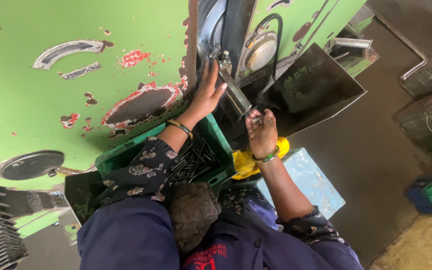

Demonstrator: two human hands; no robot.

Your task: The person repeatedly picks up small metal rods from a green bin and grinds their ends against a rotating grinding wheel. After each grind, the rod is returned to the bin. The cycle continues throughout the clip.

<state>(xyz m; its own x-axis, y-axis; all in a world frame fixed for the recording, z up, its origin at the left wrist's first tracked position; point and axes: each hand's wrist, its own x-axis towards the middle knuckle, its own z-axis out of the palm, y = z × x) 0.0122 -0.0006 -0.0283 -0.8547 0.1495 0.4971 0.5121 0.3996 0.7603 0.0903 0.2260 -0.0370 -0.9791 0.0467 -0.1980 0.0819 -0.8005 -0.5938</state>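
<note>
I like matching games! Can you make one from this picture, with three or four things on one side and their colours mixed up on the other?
Things:
1. big machine
2. cloth under the right hand
3. crate below the left hand
4. box beside the right arm

Colours:
A. yellow
B. pale blue
C. light green with red patches where the paint has chipped
D. dark green

Pairs: 1-C, 2-A, 3-D, 4-B
</note>
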